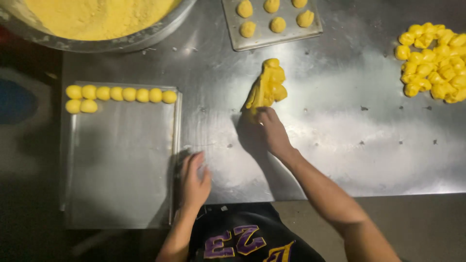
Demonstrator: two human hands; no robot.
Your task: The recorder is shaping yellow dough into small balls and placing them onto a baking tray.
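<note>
Right hand apparently pinching dough lump; left hand beside tray.

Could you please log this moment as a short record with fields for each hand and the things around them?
surface: steel table
right hand: fingers on the yellow dough lump
left hand: open, holding nothing, by the right edge of the near tray
near tray contents: ten dough balls in two rows
far tray: more balls
right side: pile of dough pieces
top left: bowl of yellow powder
</note>
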